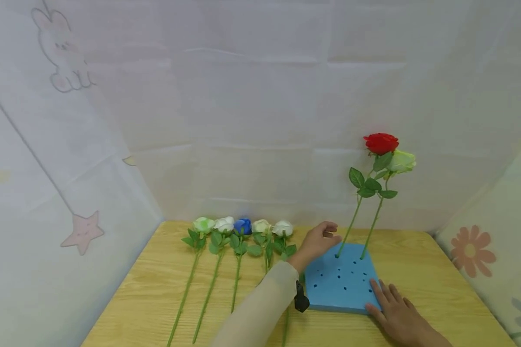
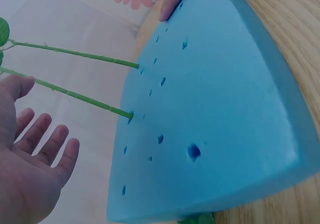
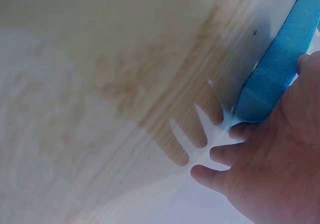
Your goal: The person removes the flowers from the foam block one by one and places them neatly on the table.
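A blue foam block (image 1: 345, 301) dotted with holes lies on the table. From its far holes rise a red rose (image 1: 381, 143) and a pale green rose (image 1: 401, 162), both leaning right. My left hand (image 1: 318, 245) hovers by the block's far left corner, its fingers loosely spread. In the left wrist view the thumb of the left hand (image 2: 30, 169) comes close to the nearer green stem (image 2: 85, 99), and nothing lies in the palm. My right hand (image 1: 399, 313) rests against the block's right edge, fingers extended; the right wrist view shows the right hand (image 3: 280, 149) beside the block's side (image 3: 277, 69).
Left of the block, several roses lie in a row on the wooden table (image 1: 143, 294): a green-white rose (image 1: 204, 225), a blue rose (image 1: 243, 226) and pale ones such as a white rose (image 1: 282, 228). My left forearm (image 1: 260, 306) crosses over some stems. Behind hangs a pale curtain (image 1: 252, 120).
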`<state>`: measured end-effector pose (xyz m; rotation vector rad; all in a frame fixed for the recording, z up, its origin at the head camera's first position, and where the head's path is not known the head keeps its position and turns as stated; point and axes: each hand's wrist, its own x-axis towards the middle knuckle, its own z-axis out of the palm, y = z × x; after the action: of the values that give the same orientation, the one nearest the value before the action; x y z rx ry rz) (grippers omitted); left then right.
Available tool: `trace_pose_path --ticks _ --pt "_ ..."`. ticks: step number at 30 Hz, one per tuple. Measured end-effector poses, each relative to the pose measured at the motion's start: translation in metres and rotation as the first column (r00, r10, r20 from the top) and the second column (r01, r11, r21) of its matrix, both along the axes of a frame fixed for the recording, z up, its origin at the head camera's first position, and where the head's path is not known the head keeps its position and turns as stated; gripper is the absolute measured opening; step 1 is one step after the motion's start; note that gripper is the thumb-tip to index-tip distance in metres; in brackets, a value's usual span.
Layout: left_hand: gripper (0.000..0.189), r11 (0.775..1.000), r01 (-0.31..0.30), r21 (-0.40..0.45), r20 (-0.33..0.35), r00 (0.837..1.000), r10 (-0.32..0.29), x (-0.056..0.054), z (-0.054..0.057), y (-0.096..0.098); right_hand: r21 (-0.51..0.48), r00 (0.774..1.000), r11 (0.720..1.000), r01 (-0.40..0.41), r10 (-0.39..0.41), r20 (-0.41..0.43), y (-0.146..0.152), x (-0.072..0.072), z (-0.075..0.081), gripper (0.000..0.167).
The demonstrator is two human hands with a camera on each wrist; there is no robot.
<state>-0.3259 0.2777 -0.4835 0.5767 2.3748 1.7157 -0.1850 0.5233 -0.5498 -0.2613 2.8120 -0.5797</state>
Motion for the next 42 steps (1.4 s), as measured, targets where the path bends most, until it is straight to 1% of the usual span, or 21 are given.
trace_pose_path --ticks 4,8,13,18,21,25,33,37,42 --pt "0.037 1.000 -0.013 0.002 0.000 1.000 0.013 -0.003 -0.001 0.009 0.007 1.000 1.000 0.017 -0.017 0.024 -0.001 0.001 -0.003 0.085" --pt "0.037 1.000 -0.014 0.016 0.016 1.000 0.014 -0.007 -0.002 0.016 0.025 1.000 0.999 0.023 -0.023 0.017 -0.002 0.001 -0.003 0.087" --pt "0.037 1.000 -0.004 0.016 0.034 0.999 0.004 -0.010 -0.003 0.024 0.043 0.999 0.999 0.029 -0.030 0.013 -0.001 -0.001 -0.002 0.087" --pt "0.041 1.000 0.013 0.002 0.026 1.000 -0.013 -0.011 -0.004 0.031 0.040 0.999 0.999 0.032 -0.032 -0.001 -0.001 -0.002 -0.004 0.086" --pt "0.043 1.000 0.024 -0.007 0.024 0.999 -0.024 -0.011 -0.005 0.033 0.028 1.000 0.999 0.029 -0.029 0.001 -0.001 -0.002 -0.004 0.085" --pt "0.041 0.999 0.038 -0.006 0.022 0.999 -0.038 -0.010 -0.006 0.037 0.037 0.999 0.999 0.040 -0.040 0.003 -0.002 -0.002 -0.004 0.086" --pt "0.032 1.000 0.003 -0.002 0.000 1.000 -0.003 -0.010 -0.009 0.040 0.051 0.999 0.997 0.050 -0.050 -0.004 -0.004 -0.001 -0.005 0.087" --pt "0.030 1.000 0.004 0.011 -0.013 1.000 -0.004 -0.010 -0.010 0.040 0.046 0.999 0.998 0.048 -0.047 -0.008 -0.004 0.000 -0.003 0.087" --pt "0.026 0.999 0.006 0.034 -0.015 1.000 -0.006 -0.008 -0.009 0.039 0.038 0.999 0.998 0.044 -0.043 -0.012 -0.004 0.001 -0.002 0.086"
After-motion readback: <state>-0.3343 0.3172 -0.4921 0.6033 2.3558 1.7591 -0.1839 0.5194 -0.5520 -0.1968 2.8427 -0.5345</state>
